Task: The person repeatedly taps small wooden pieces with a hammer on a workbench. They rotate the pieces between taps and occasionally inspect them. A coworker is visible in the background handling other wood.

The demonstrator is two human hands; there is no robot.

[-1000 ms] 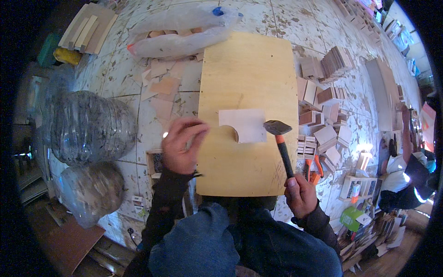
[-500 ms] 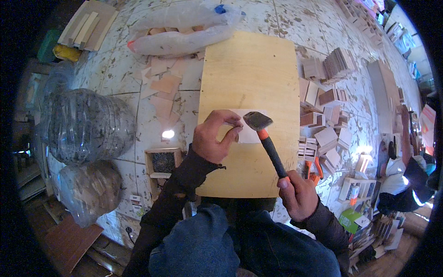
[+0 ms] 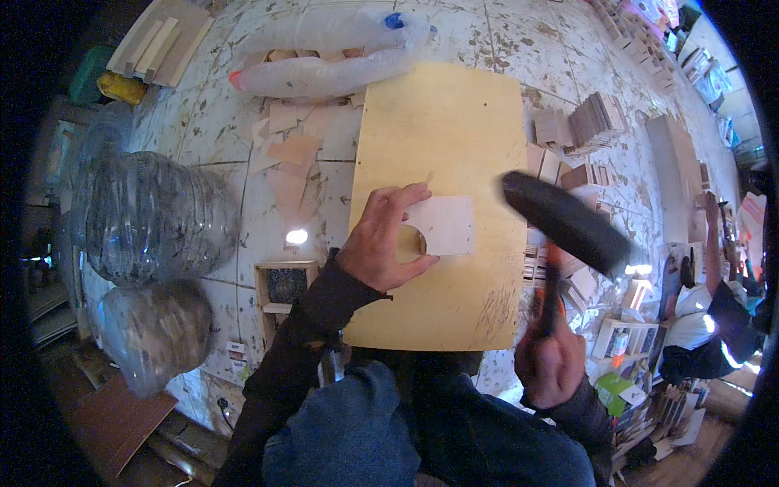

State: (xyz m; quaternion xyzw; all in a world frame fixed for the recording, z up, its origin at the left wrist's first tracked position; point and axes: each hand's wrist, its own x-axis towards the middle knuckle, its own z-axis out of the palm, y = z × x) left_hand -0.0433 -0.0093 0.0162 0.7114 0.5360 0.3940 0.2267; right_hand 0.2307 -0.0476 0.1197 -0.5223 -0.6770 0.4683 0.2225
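Note:
My left hand [image 3: 381, 237] rests on the yellow wooden board [image 3: 438, 130], thumb and fingertips at opposite edges of a small pale square wooden piece [image 3: 450, 226]. The piece lies flat, and a curved notch shows on its side toward my palm. My right hand [image 3: 552, 365] is closed round the handle of a hammer [image 3: 564, 223] with a dark head and an orange band. Raised off the board, the hammer hangs over its right edge, blurred by motion. Whether a nail is in the piece is too small to tell.
Stacked small wooden boxes [image 3: 586, 174] line the board's right side. Thin wood offcuts [image 3: 294, 150] and a plastic bag [image 3: 333, 73] of pieces lie left and beyond. Big filled clear bags [image 3: 158, 219] stand at the left. Another person's arm [image 3: 712, 243] shows far right.
The hammer has swung up and right, away from the board. My left hand has spread from a pinch over the piece to a hold on its edges.

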